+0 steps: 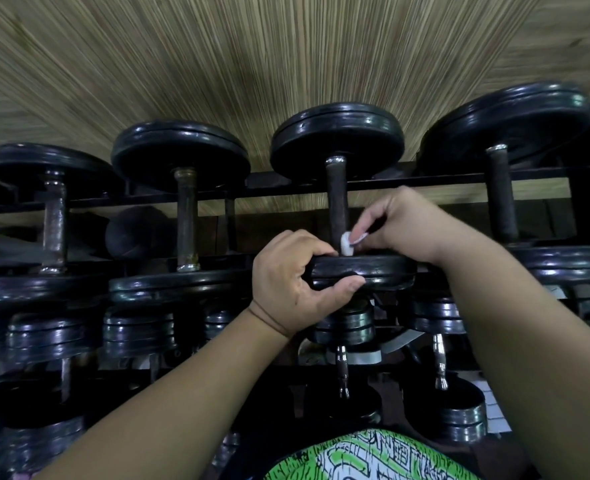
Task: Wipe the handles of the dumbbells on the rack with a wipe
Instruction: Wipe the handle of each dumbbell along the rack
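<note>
On my screen I see a small white wipe point(346, 244) at the fingertips of the right hand point(400, 223). The handle point(336, 202) just above those fingertips is dark brown, almost black. The plate point(373, 269) under the fingers of the left hand point(295, 282) is shiny black with pale glints. Far left of the fingers, another handle point(54, 220) is rusty brown and patchy. High above the fingers, the wall point(217, 64) has thin stripes of tan, brown and a little green. Below the fingers, a lower handle point(342, 368) is shiny silver. Lowest of all, the shirt point(366, 455) is green and white with black squiggly lines.
</note>
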`<state>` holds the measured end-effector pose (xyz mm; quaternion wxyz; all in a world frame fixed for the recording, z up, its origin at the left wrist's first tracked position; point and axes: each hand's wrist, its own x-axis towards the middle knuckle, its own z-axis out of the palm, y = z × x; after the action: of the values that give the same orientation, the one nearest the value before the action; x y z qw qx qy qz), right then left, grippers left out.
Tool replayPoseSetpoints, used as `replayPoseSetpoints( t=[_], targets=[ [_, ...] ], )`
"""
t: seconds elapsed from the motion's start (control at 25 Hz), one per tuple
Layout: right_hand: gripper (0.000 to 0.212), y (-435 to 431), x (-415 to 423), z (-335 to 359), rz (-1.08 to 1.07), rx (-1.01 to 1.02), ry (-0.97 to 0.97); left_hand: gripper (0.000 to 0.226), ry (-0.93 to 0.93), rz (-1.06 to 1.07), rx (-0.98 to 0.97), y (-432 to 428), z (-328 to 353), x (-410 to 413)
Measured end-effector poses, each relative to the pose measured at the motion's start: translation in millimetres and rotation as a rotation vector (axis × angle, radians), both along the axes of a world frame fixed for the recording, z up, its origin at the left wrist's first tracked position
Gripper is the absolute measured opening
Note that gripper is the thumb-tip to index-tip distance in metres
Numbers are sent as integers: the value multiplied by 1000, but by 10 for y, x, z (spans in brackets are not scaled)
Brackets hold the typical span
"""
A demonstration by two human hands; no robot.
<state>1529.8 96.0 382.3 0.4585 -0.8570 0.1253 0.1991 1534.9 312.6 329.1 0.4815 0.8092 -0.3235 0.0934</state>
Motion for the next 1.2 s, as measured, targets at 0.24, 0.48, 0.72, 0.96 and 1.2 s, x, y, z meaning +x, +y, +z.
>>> replayPoseSetpoints(
  t=[0.24, 0.48, 0.72, 0.96, 1.2],
  targets=[
    [17, 23, -90, 41, -296, 329, -14, 48, 44, -31, 49, 18, 71, 8],
    [21, 206, -123, 458, -588, 416, -272, 44, 115, -59, 151, 44, 178, 2],
    [17, 447, -158, 772, -771, 492, -344, 30, 113, 69, -100, 28, 502, -238],
    [9, 791, -230, 869, -853, 668, -291, 19, 205, 221, -270, -93, 864, -163],
    [13, 945, -249, 867, -790, 675, -258, 24, 371, 139, -414, -30, 967, 68]
  ],
)
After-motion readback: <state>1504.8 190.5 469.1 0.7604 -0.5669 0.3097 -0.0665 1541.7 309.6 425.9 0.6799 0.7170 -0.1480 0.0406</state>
